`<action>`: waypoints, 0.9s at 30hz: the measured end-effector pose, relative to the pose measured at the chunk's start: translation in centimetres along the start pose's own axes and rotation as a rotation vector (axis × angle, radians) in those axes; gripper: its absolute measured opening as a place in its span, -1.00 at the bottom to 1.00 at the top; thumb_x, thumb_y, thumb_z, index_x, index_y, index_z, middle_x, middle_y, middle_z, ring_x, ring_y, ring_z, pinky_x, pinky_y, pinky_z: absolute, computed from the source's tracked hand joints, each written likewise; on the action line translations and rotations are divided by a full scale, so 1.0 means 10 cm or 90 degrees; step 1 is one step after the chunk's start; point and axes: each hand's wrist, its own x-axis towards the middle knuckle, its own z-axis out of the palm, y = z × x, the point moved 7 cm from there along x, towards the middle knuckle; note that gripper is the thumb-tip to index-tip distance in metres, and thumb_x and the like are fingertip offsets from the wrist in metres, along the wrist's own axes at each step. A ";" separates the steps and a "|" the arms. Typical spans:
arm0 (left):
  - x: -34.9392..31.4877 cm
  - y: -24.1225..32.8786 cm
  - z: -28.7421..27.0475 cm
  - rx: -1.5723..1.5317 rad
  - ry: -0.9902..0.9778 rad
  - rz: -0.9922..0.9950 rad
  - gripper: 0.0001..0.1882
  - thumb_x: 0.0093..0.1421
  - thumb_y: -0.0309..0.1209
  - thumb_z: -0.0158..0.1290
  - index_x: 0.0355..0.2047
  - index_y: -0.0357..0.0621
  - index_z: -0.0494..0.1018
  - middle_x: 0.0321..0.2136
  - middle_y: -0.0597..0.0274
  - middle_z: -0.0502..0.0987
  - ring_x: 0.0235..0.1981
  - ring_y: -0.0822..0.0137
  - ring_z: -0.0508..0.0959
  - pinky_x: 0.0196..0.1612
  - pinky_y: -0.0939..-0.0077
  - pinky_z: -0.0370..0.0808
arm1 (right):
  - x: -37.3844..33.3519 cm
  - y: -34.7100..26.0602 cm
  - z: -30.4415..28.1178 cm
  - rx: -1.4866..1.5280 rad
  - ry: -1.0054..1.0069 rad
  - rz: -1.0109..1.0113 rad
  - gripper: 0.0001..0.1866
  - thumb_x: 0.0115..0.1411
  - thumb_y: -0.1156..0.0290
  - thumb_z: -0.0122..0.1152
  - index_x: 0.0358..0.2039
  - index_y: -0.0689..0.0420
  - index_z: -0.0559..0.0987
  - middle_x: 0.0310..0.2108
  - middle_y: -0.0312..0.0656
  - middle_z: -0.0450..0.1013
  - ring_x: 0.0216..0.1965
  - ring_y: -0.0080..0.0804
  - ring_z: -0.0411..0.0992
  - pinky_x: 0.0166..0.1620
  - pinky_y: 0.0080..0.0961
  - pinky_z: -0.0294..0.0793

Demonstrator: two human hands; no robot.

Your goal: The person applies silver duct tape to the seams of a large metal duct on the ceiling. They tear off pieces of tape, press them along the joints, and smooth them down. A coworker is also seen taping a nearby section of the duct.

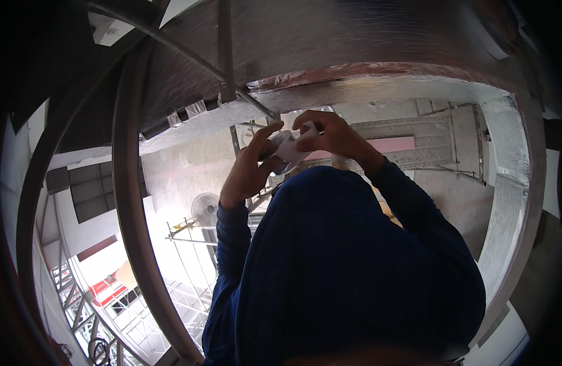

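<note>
In front of my chest, my left hand (247, 168) is closed around a roll of silver tape (281, 163), its fingers on the outer side and the thumb below. A short pale strip (288, 149) runs from the roll toward my right hand (336, 139). The right thumb and fingers pinch the strip's free end, where a white flap (310, 129) folds up. Both hands are close together, with the strip between them. The roll's far side is partly hidden by my left fingers.
A large duct wrapped in silver foil (506, 143) curves across the far side and right. Dark metal bars (127, 201) stand at left, and a thin diagonal rod (189, 55) passes near my left hand. Far below are scaffolding (189, 238) and a perforated metal platform (439, 143).
</note>
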 end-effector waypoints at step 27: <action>0.09 0.09 0.00 0.035 0.044 0.066 -0.53 0.29 -0.67 0.14 0.22 -0.26 0.47 -0.07 -0.18 0.74 0.02 0.02 0.77 0.11 0.19 0.66 | 0.04 -0.26 0.07 0.028 -0.030 0.035 -0.81 0.29 0.37 0.49 -0.20 0.24 0.81 -0.34 -0.11 0.71 -0.31 -0.46 0.63 -0.19 -0.43 0.59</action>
